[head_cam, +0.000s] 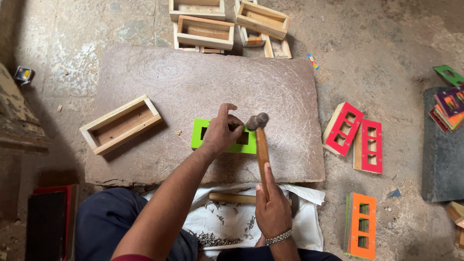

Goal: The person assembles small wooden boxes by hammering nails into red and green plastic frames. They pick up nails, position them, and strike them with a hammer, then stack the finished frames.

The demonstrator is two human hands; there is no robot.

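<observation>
The work surface is a flat stone slab (290, 87) laid on a dusty concrete floor, with bare wooden box frames (205, 31) stacked beyond its far edge and one more open wooden frame (121, 124) lying on the slab's left part. I see the green panel (199, 134), a flat piece with rectangular cut-outs, lying near the middle of the slab toward the near edge. My left hand (221, 133) rests on it, fingers curled and pinched together as if steadying a small nail, though the nail itself is too small to tell. My right hand (273, 210) is wrapped firmly round the end of the wooden handle of the hammer (261, 145), whose steel head sits just beside the left fingertips. Principal hazard: the head and the fingers are nearly touching, so, in my judgement, a blow landing slightly off line would strike the fingers rather than the fastener. Secondary hazard: the grip sits far back on the handle, which gives less control over the head; a glancing hit could bend the fastener or mar the painted face. The panel is held only by hand pressure and could skid on the stone. Loose nails (212, 238) on the white cloth (309, 227) over my lap could scatter. Red panels (355, 135) and an orange panel (362, 224) lie well apart on the floor to the right.
</observation>
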